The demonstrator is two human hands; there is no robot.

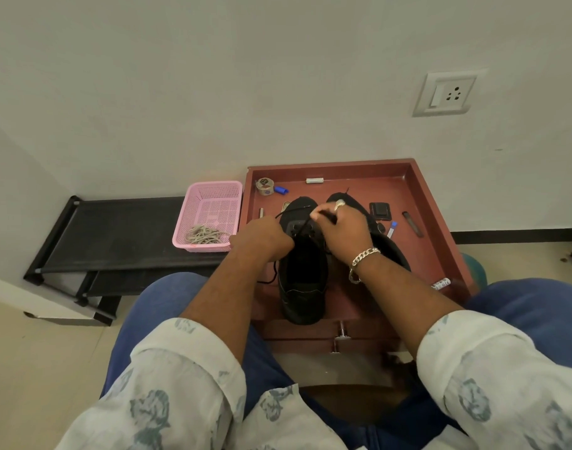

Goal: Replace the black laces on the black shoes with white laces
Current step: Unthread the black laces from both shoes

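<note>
The near black shoe (302, 280) stands upright on the reddish-brown tray top (417, 203) of a low cabinet, heel toward the viewer, toe toward 12 o'clock; its upper is matte and dark, with a stitched seam around the heel. A thin black lace (305, 224) rises from the eyelet area to the right hand (341, 228), whose thumb and fingers pinch it; a second strand runs toward 10 o'clock and passes by the left hand (263, 237). The left hand is curled at the shoe's 10 o'clock edge, knuckles up; whether it grips the lace or the shoe cannot be told, as the fingers are hidden. A loose lace end hangs at the shoe's 9 o'clock side. The second black shoe (388, 248) lies at 3 o'clock of the first, largely covered by the right hand and wrist, which carries a chain bracelet (362, 259). Small objects around the tray are too small to identify. At 9 o'clock of the tray, a pink perforated plastic basket (213, 203) sits on a black rack (115, 235) and holds a pale tangle, the white laces (205, 237).
</note>
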